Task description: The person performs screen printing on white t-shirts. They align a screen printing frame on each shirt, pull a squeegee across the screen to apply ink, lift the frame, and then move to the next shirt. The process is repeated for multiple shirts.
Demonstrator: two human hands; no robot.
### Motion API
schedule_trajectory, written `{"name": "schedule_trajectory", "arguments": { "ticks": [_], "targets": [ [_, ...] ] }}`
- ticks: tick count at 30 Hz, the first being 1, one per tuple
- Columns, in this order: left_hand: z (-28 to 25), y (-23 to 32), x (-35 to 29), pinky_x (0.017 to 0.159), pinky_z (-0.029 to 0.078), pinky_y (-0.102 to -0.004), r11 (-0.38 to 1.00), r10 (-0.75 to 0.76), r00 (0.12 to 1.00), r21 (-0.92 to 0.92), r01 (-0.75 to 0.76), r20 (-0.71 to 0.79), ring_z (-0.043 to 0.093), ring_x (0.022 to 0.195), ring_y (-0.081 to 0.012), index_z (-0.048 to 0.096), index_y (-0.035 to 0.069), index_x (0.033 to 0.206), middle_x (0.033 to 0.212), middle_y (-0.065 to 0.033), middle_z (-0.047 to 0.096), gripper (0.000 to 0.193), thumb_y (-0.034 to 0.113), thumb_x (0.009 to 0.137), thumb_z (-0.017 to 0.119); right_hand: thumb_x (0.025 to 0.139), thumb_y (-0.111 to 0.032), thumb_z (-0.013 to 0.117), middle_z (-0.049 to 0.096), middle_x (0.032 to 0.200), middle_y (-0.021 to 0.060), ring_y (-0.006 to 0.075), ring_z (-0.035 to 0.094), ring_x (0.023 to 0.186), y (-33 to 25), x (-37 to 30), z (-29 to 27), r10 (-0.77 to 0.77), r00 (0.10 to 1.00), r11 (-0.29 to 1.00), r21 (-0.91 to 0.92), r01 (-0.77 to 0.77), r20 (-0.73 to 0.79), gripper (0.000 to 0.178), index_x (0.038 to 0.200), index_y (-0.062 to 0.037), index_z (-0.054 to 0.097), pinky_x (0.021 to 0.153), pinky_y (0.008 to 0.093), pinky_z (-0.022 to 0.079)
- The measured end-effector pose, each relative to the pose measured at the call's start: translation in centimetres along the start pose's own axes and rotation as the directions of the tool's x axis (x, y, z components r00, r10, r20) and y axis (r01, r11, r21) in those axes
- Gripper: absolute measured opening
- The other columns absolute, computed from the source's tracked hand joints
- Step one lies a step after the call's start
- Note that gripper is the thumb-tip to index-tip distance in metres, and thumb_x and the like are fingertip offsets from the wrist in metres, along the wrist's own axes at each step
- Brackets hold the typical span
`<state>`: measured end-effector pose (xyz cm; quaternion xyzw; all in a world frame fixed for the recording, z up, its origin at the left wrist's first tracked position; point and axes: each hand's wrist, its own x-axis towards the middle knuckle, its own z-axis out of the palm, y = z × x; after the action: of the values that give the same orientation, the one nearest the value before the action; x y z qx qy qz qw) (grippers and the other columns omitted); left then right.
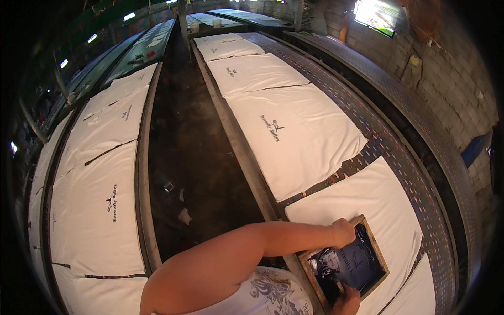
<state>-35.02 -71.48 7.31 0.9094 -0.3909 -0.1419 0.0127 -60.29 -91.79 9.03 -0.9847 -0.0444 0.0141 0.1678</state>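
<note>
A wooden-framed printing screen (379,247) lies on a white cloth (362,189) at the near right, its dark mesh smeared with ink and showing a printed design. My left hand (344,232) reaches across and is closed on the far edge of the screen's frame. Low at the near end of the screen, my right hand (347,302) is closed with its fingers curled over the inked mesh. What it holds is mostly hidden and blurred.
Printed white cloths (294,131) lie in a row along the dark-topped table (378,142) ahead. Another long table on the left bears more printed cloths (97,215). Between them runs a dark aisle (199,147) with scraps on the floor. A block wall (451,84) stands right.
</note>
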Motion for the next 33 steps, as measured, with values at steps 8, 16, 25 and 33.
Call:
{"name": "schedule_trajectory", "arguments": {
  "ticks": [8, 16, 25, 33],
  "targets": [
    [0.1, -0.7, -1.1, 0.082, 0.069, -0.0504, 0.999, 0.014, 1.0, -0.045, -0.015, -0.015, 0.086, 0.104, -0.0348, 0.091, 0.008, 0.107, 0.109, -0.0151, 0.088, 0.019, 0.014, 0.09, 0.083, 0.101, -0.006, 0.071, 0.079, 0.11, 0.023, 0.05, 0.072, 0.105, 0.0, -0.7, -0.6, -0.05, 0.982, 0.993, 0.093, 0.068, -0.18, 0.028, 0.126, -0.0055, 0.084, 0.094, 0.0585, 0.058],
    [0.3, -0.2, 0.6, 0.078, 0.069, -0.0492, 0.995, 0.095, 0.995, -0.008, -0.095, -0.007, 0.086, 0.093, -0.0344, 0.091, 0.011, 0.096, 0.097, -0.0148, 0.087, 0.016, 0.014, 0.081, 0.086, 0.085, 0.004, 0.068, 0.079, 0.111, 0.0195, 0.0466, 0.073, 0.105, 2.2, -1.6, 1.0, -0.043, 0.954, 0.987, 0.134, 0.086, -0.298, 0.034, 0.113, -0.0056, 0.085, 0.093, 0.0565, 0.058],
    [-2.2, -1.8, -2.8, 0.088, 0.069, -0.0499, 1.0, -0.023, 0.998, 0.023, 0.022, 0.054, 0.085, 0.108, -0.04, 0.073, -0.007, 0.14, 0.114, -0.0216, 0.085, 0.048, 0.0, 0.093, 0.079, 0.095, 0.0, 0.071, 0.079, 0.106, 0.0186, 0.0432, 0.077, 0.103, 0.9, 4.3, -3.8, -0.021, 0.999, 0.995, 0.097, 0.017, 0.047, 0.034, 0.125, -0.0087, 0.083, 0.088, 0.0545, 0.061],
    [-2.1, -2.1, -2.5, 0.088, 0.069, -0.048, 0.999, 0.012, 1.0, 0.042, -0.013, 0.016, 0.085, 0.108, -0.0398, 0.062, -0.013, 0.154, 0.112, -0.0217, 0.085, 0.066, -0.001, 0.092, 0.081, 0.092, 0.002, 0.07, 0.081, 0.113, 0.0151, 0.0422, 0.077, 0.107, 3.7, 15.5, -1.4, -0.105, 0.989, 0.993, 0.051, 0.111, -0.103, 0.044, 0.131, -0.0117, 0.084, 0.094, 0.0542, 0.061]
  ]
}}
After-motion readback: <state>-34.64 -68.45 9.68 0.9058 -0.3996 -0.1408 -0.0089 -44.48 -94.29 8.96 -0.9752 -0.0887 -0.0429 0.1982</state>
